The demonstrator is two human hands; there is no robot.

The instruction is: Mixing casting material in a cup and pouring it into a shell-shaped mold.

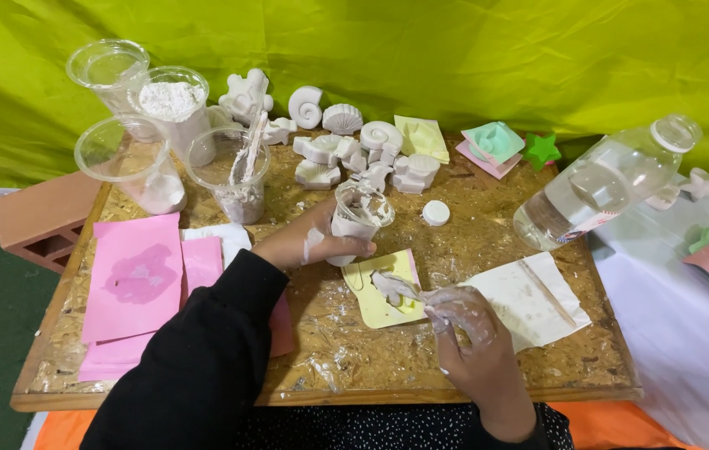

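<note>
Plaster coats both hands. A small clear plastic cup (358, 218) is gripped and tilted by the left hand (309, 242), fingers curled round its wall, near the middle of the wooden board (329, 358). Just below it, a yellow mould (381, 293) is lying flat on the board, and wet white plaster is being spread into it with a small tool, too smeared to identify, pinched in the fingers of the right hand (469, 333).

One clear bottle (604, 183) with a white cap and a band-shaped label low on its body is lying tilted at the right edge; a loose white cap (435, 212) is seen beside it. Four clear cups (129, 133) are grouped at the far left, one heaped with white powder. Over a dozen white shell-shaped casts (346, 146) are clustered at the far side; an exact count cannot be made. Pink sheets (134, 279) are laid at the left, and one brick (42, 221) is set against the board.
</note>
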